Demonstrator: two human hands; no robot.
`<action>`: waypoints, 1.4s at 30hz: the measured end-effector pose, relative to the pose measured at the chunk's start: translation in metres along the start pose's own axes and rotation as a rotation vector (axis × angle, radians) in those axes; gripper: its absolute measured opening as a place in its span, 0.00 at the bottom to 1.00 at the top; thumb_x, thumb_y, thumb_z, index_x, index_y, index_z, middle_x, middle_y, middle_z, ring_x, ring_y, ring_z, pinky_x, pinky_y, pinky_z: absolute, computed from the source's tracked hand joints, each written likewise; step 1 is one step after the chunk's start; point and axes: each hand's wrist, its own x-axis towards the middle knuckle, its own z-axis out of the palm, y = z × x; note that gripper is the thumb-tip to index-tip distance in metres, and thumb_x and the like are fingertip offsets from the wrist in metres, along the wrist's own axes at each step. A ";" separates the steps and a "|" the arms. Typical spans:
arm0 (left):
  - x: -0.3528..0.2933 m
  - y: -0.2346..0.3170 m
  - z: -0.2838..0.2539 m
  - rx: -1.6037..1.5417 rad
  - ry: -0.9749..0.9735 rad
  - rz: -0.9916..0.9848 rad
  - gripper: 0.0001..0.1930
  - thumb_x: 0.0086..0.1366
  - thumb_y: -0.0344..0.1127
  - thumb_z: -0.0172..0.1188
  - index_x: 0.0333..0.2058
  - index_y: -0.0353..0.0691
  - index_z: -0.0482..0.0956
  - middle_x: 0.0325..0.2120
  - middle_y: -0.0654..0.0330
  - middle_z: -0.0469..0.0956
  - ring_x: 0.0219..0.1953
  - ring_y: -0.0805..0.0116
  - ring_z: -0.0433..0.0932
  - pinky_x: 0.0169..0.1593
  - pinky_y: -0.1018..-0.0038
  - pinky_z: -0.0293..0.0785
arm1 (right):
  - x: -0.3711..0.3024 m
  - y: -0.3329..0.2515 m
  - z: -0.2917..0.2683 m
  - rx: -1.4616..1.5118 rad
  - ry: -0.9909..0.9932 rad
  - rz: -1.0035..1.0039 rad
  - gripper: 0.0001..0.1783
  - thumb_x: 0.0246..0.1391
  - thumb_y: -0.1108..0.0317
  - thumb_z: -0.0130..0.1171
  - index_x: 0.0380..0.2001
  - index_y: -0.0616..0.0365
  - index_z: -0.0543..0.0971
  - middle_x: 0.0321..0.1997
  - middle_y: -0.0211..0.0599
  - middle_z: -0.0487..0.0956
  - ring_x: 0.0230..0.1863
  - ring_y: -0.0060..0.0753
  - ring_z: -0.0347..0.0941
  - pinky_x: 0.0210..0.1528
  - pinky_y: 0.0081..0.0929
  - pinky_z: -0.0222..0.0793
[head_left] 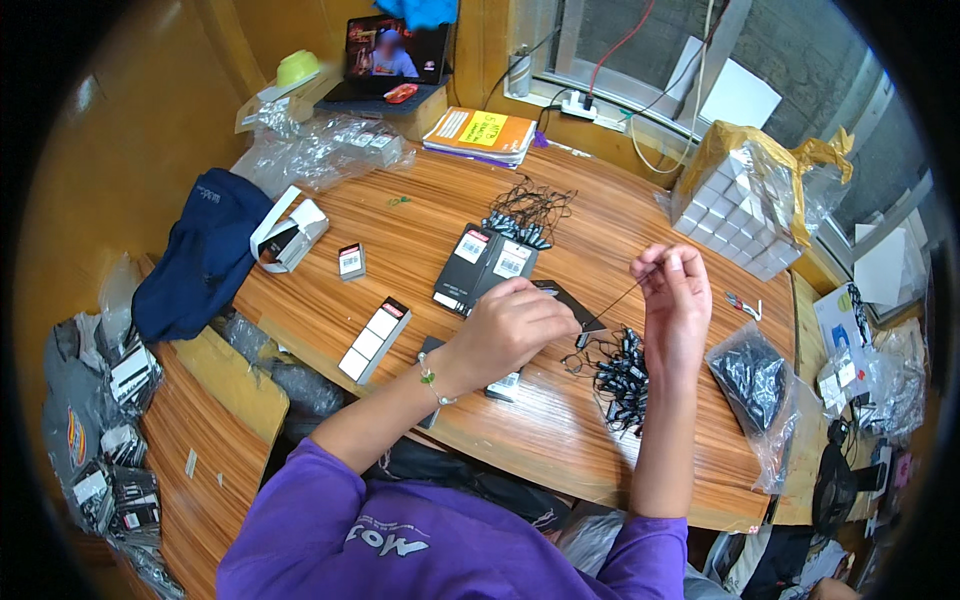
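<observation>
A thin dark cord point(625, 294) runs taut between my two hands above the table. My left hand point(515, 325) pinches its lower end near a black flat card point(568, 303). My right hand point(675, 282), raised higher, pinches the other end between thumb and fingertips. Beside my right forearm lies a heap of small black pieces with cord loops point(622, 378). Black flat boxes with white labels point(480, 270) lie beyond my left hand. Behind them is a tangle of cords with small bluish-grey ends point(522, 222). Part of another labelled box point(503, 387) shows under my left wrist.
At right are a clear bag of black items point(752, 385), small nippers point(743, 306) and a wrapped stack of white boxes point(735, 210). Label stacks point(375, 341) and an open white box point(291, 232) stand left. Books point(480, 137) and a laptop point(395, 55) are at the back.
</observation>
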 end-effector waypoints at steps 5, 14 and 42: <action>-0.011 -0.009 -0.038 -0.179 -0.157 -0.342 0.12 0.55 0.36 0.59 0.37 0.39 0.77 0.36 0.59 0.77 0.41 0.64 0.74 0.47 0.70 0.68 | 0.000 -0.002 -0.010 0.282 -0.145 0.181 0.04 0.58 0.68 0.48 0.34 0.55 0.67 0.26 0.33 0.70 0.31 0.26 0.67 0.42 0.28 0.66; -0.104 -0.094 -0.122 -0.200 -0.514 -0.898 0.25 0.47 0.31 0.66 0.48 0.40 0.74 0.37 0.54 0.76 0.40 0.67 0.73 0.47 0.72 0.69 | 0.004 -0.023 -0.018 0.284 -0.138 0.159 0.07 0.57 0.70 0.48 0.37 0.60 0.70 0.21 0.27 0.64 0.24 0.19 0.56 0.29 0.18 0.55; 0.032 0.017 -0.018 -0.713 0.225 -0.647 0.07 0.55 0.22 0.60 0.34 0.31 0.74 0.30 0.59 0.78 0.34 0.75 0.78 0.39 0.81 0.77 | -0.026 0.008 0.032 -0.700 -0.156 -0.277 0.06 0.48 0.81 0.53 0.31 0.63 0.70 0.23 0.32 0.73 0.22 0.16 0.66 0.23 0.15 0.62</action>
